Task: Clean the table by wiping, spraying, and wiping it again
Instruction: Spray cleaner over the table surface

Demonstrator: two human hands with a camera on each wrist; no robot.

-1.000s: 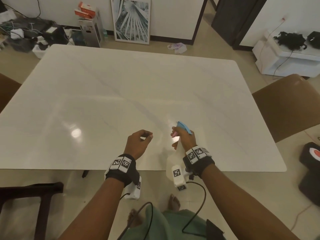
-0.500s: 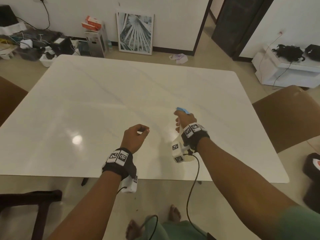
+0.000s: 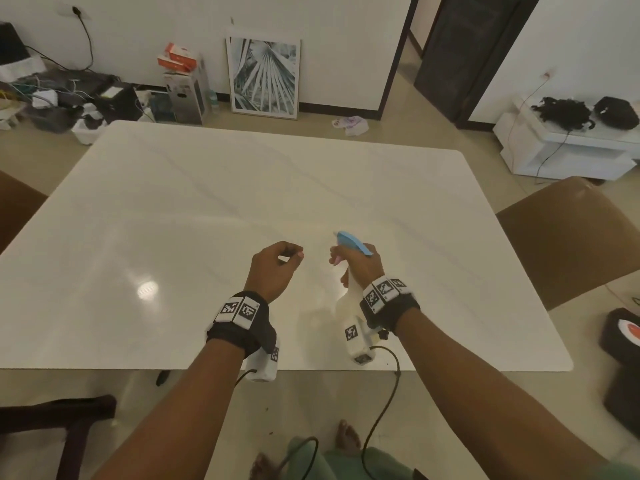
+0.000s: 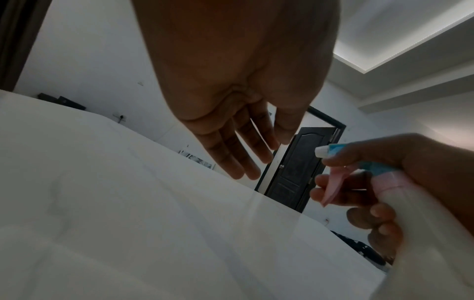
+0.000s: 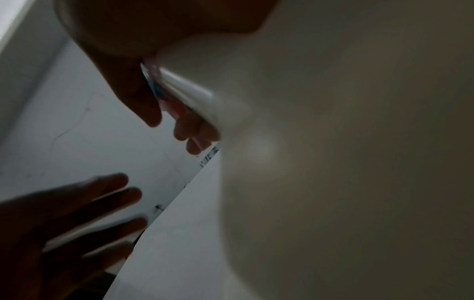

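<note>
White marble table [image 3: 242, 202] is sitting bare under both hands. You're gripping the spray bottle [image 3: 349, 289] w/ your right hand [image 3: 360, 265] around the neck, fingers on the trigger (light plastic, prob slick). Left hand [image 3: 273, 268] is hovering beside it, loosely curled, holding nothing.

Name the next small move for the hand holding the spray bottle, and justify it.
Probably squeeze the trigger: the right hand grips the bottle over the table, nozzle pointing across it, fingers on the trigger. The left hand holds nothing.
</note>
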